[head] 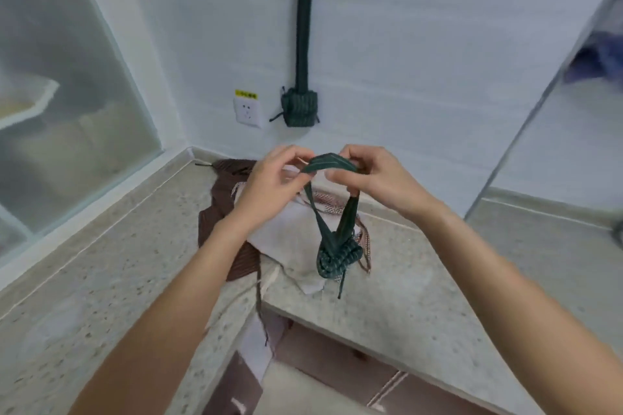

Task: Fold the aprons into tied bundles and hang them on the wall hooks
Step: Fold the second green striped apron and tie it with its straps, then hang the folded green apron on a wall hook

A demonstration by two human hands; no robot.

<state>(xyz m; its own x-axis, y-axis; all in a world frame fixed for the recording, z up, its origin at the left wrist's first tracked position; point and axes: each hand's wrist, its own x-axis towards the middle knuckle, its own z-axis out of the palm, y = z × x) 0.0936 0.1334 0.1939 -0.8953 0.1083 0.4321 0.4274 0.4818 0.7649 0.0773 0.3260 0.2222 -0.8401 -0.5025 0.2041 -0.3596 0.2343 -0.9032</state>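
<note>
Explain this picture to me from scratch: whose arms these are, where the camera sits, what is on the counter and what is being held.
There is no machine here. The camera sits on a person's head, looking forward and down, so the two bare arms are theirs. The left hand and right hand pinch the strap loop of a dark green apron bundle, which hangs below them, already rolled and tied. Another green bundle hangs on the wall beside a socket. Brown and white cloth lies on the speckled counter.

- Our left hand (266, 185) and right hand (377, 178) hold a strap loop (328, 162); its apron bundle (338, 258) hangs below.
- Beneath, on the counter (101, 280), lies a cloth pile (276, 222).
- Far behind, a hung bundle (300, 108) on the wall, a socket (247, 111) to its left.
</note>
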